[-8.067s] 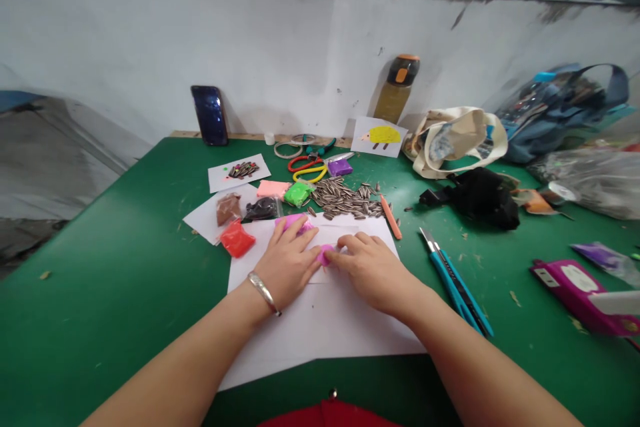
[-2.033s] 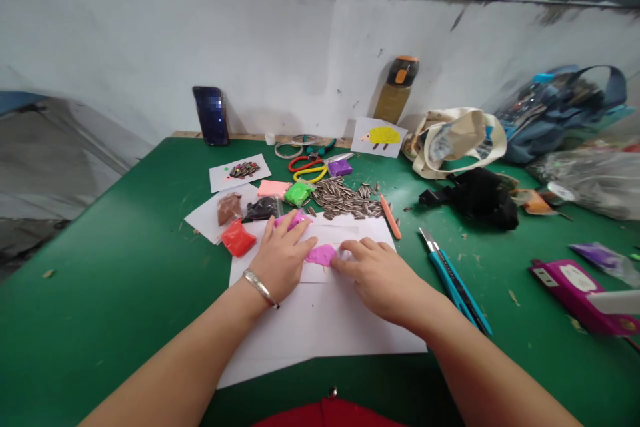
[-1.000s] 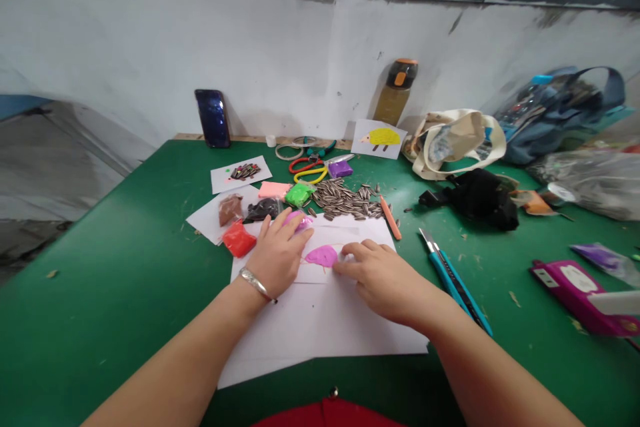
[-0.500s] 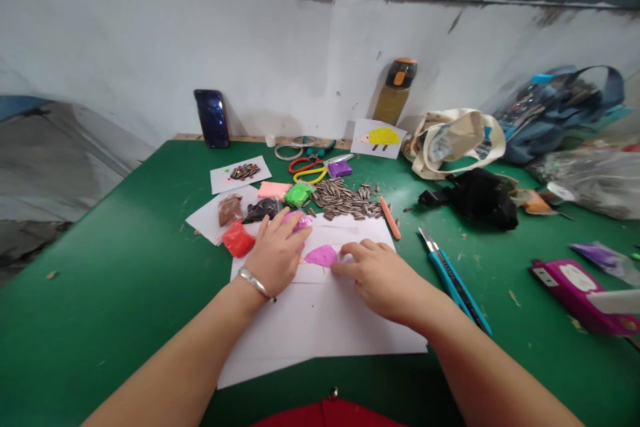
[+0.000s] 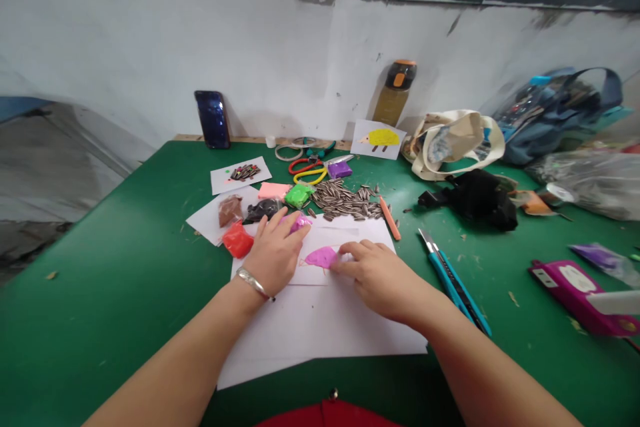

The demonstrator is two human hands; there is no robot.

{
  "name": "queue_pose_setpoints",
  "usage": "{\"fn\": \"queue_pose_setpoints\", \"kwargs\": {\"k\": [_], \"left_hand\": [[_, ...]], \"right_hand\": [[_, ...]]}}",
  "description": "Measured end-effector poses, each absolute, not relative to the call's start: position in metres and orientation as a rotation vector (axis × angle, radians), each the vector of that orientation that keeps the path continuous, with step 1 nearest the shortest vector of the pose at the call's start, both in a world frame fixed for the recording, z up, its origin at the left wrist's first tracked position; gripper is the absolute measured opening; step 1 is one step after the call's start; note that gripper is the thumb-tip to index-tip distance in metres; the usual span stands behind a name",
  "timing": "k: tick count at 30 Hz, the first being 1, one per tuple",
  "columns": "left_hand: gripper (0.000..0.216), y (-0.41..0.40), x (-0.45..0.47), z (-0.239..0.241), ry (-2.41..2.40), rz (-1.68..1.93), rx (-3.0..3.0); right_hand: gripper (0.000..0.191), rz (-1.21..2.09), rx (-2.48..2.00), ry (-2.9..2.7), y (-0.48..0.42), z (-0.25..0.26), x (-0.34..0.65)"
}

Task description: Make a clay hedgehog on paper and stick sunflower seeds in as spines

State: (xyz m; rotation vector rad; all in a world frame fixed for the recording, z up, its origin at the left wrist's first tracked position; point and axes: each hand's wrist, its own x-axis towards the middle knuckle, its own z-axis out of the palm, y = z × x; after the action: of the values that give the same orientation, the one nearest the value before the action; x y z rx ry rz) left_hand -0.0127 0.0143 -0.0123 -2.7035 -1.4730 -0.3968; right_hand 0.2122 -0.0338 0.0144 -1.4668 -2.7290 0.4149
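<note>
A flattened patch of pink clay (image 5: 321, 257) lies on a small white card (image 5: 325, 240), which rests on larger white paper sheets (image 5: 325, 320). My left hand (image 5: 274, 256), with a silver bracelet at the wrist, lies flat with fingers stretched out, holding the card down at its left side. Its fingertips reach a pink clay packet (image 5: 299, 221). My right hand (image 5: 383, 277) has its fingers curled, and the fingertips press on the right edge of the pink clay patch.
Behind the card lie a pile of sunflower seeds (image 5: 345, 200), packets of red clay (image 5: 236, 240), green clay (image 5: 299, 195) and other colours, scissors (image 5: 307, 167), an orange tool (image 5: 391, 218). Blue utility knives (image 5: 453, 280) lie at the right. A phone (image 5: 213, 119), bottle (image 5: 395, 90), hedgehog picture (image 5: 379, 138) and bags (image 5: 460, 140) stand at the back.
Since eight seconds ago the pink clay lump has been pressed out into a wider flat patch. Over the last second both hands have hardly moved.
</note>
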Motion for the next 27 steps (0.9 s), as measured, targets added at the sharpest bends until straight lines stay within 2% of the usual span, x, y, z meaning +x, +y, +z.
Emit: {"fn": "queue_pose_setpoints", "kwargs": {"k": [5,11,17,27], "left_hand": [[0.041,0.017,-0.015,-0.011,-1.505,-0.386,-2.695],[0.037,0.013,-0.011,-0.009,-1.504,-0.371,-2.714],[0.037,0.009,-0.003,-0.010,-1.489,-0.243,-2.729],[0.037,0.008,-0.001,-0.013,-1.570,-0.213,-2.719]], "right_hand": [[0.057,0.292,-1.432,-2.675,-0.033,0.010,0.199],[0.047,0.220,-1.414,-2.729,-0.033,0.005,0.189],[0.052,0.206,-1.417,-2.733,-0.034,0.002,0.191],[0.051,0.208,-1.455,-2.739,-0.036,0.002,0.201]]}}
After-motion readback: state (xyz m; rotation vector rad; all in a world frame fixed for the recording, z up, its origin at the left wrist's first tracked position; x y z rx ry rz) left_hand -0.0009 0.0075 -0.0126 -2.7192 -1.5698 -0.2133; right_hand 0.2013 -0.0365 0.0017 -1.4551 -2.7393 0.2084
